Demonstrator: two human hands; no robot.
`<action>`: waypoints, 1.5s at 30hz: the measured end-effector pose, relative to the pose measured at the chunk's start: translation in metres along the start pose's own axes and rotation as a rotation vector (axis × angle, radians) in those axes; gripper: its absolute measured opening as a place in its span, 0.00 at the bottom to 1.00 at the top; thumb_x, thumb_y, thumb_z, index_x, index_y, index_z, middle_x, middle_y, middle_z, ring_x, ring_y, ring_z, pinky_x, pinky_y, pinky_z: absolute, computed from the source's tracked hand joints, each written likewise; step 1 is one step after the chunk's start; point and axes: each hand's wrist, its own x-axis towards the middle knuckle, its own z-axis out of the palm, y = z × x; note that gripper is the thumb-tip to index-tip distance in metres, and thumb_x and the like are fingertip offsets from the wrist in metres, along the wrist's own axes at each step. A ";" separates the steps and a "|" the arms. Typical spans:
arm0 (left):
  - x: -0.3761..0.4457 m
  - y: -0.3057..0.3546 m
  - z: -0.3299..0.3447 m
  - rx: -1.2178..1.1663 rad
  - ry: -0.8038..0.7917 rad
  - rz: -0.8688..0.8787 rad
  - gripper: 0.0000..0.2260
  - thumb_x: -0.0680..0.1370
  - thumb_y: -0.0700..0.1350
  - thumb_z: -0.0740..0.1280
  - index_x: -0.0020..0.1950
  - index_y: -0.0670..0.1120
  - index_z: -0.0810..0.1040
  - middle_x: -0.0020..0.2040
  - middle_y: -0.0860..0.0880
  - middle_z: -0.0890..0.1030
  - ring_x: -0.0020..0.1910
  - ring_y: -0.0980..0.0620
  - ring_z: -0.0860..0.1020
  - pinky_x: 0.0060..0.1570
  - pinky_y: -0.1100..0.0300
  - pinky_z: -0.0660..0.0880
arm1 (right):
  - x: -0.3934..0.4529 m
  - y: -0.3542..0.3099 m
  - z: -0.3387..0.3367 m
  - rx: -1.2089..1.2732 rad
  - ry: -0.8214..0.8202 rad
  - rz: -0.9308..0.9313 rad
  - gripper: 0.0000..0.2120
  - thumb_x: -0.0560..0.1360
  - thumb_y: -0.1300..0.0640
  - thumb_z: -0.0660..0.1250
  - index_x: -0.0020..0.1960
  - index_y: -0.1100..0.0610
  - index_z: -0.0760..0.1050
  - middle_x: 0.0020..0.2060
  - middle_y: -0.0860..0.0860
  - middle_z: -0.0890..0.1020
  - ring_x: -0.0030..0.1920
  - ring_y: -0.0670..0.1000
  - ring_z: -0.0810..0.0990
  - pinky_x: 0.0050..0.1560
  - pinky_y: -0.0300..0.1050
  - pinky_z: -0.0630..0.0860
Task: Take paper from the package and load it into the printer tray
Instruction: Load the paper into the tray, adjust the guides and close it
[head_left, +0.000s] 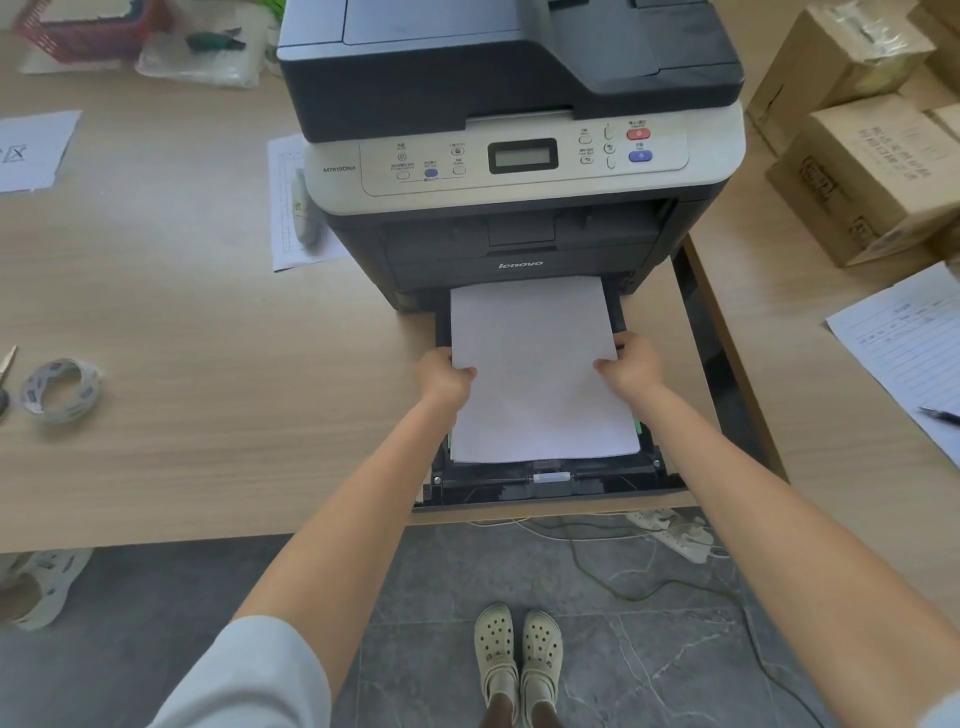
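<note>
A grey and black printer (514, 171) stands on a wooden desk, its black paper tray (550, 483) pulled out toward me. A white paper stack (535, 374) lies over the tray, its far end under the printer's front. My left hand (444, 382) grips the stack's left edge, thumb on top. My right hand (631, 364) grips the right edge the same way. No paper package is in view.
A tape roll (61, 389) and scissors tip lie on the desk (208, 364) at left, with loose sheets behind. Cardboard boxes (862, 171) stack at the right, with a form and pen (940, 414) nearer. Cables and a power strip (675, 530) lie on the floor.
</note>
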 end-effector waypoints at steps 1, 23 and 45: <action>0.001 0.001 0.001 0.012 0.000 0.006 0.11 0.75 0.34 0.64 0.57 0.36 0.76 0.58 0.38 0.80 0.52 0.41 0.78 0.47 0.57 0.72 | 0.001 -0.002 0.001 -0.018 0.010 -0.009 0.14 0.75 0.67 0.63 0.60 0.65 0.72 0.58 0.61 0.78 0.57 0.60 0.76 0.49 0.45 0.72; -0.013 0.015 -0.016 -0.214 -0.079 -0.118 0.04 0.75 0.40 0.60 0.40 0.46 0.70 0.46 0.43 0.70 0.46 0.47 0.68 0.53 0.53 0.69 | -0.011 -0.020 -0.005 -0.023 -0.093 0.103 0.17 0.78 0.49 0.54 0.37 0.59 0.67 0.34 0.53 0.70 0.36 0.53 0.72 0.41 0.47 0.70; -0.057 -0.007 -0.051 -0.178 -0.154 -0.088 0.17 0.80 0.38 0.54 0.68 0.38 0.68 0.65 0.38 0.74 0.63 0.42 0.74 0.64 0.54 0.71 | -0.034 0.017 -0.044 0.018 -0.119 0.089 0.13 0.79 0.55 0.56 0.55 0.61 0.75 0.56 0.61 0.79 0.55 0.58 0.78 0.62 0.57 0.73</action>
